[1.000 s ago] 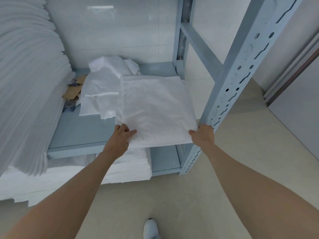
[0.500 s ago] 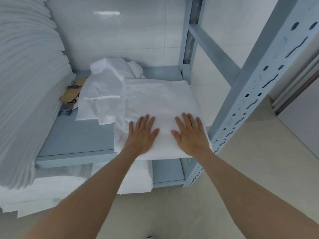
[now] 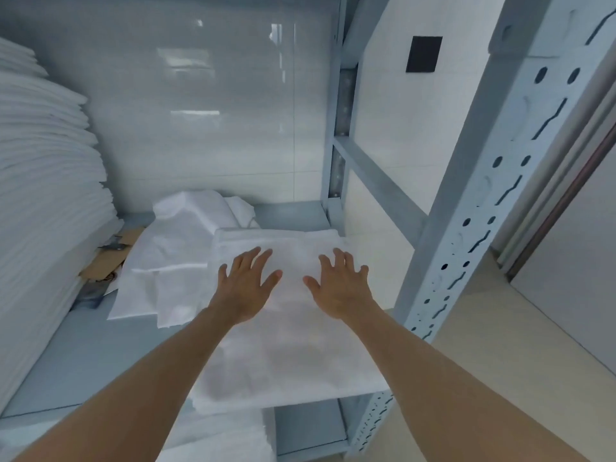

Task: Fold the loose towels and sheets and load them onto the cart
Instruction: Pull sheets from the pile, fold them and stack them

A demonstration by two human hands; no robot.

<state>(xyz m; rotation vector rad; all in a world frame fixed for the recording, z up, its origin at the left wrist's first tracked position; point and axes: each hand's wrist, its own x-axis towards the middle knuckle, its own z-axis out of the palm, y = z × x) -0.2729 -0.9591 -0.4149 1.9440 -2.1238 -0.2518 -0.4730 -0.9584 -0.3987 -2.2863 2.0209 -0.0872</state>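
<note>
Folded white sheet [image 3: 293, 345], soft, rectangular, on shelf [image 3: 83, 355]

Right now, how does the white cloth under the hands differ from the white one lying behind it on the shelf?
The folded sheet lies flat, a neat rectangle with straight edges; the loose cloth is rumpled, bunched at the back. The folded sheet overhangs the shelf front; the loose cloth sits further in. Both hands hover spread above the folded sheet only. Both are white fabric.

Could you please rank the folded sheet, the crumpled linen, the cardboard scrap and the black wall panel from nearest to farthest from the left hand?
From the left hand:
1. Folded sheet, directly underneath.
2. Crumpled linen, just left.
3. Cardboard scrap, farther left.
4. Black wall panel, high up, right.
</note>
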